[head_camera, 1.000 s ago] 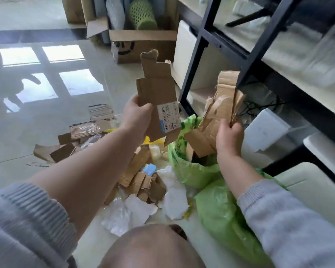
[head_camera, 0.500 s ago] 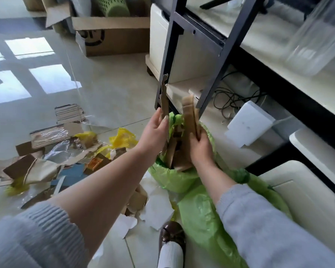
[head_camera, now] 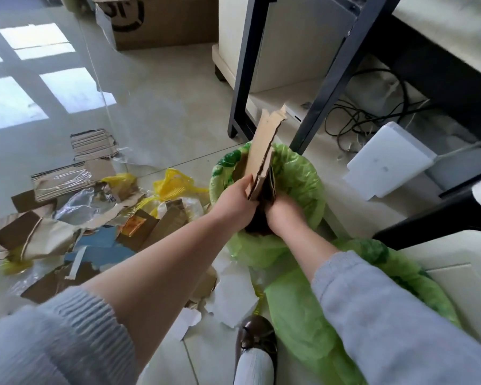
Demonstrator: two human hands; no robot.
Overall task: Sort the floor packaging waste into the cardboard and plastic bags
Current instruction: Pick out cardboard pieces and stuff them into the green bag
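Floor (head_camera: 161, 112): glossy pale tile with window glare at left. Black desk frame (head_camera: 245, 65) stands at top right, with cables (head_camera: 356, 118) and a white box (head_camera: 386, 159) under it. A cardboard box (head_camera: 161, 20) sits at the top edge.

Scrap pile (head_camera: 75, 218) is spread over the floor at left: torn cardboard, clear film, yellow plastic (head_camera: 175, 184), blue pieces and white paper bits (head_camera: 233, 298) nearer the person.

Two green bags. The open bag (head_camera: 303, 184) stands just right of the pile, mouth up, brown cardboard inside. The second bag (head_camera: 297, 315) lies flat nearer the person, beside a brown shoe (head_camera: 257, 337).

Person: grey sleeves pushed up, both forearms reaching to the open bag's mouth.

Cardboard strip (head_camera: 264, 154): torn, upright, lower end inside the bag mouth, upper end jutting above the rim.

Left hand (head_camera: 233, 201): fingers and thumb curled round the strip's lower left edge, holding it.

Right hand (head_camera: 283, 209): down in the bag mouth, against the cardboard from the right. Its fingers are hidden, so I cannot tell whether it grips or only presses.
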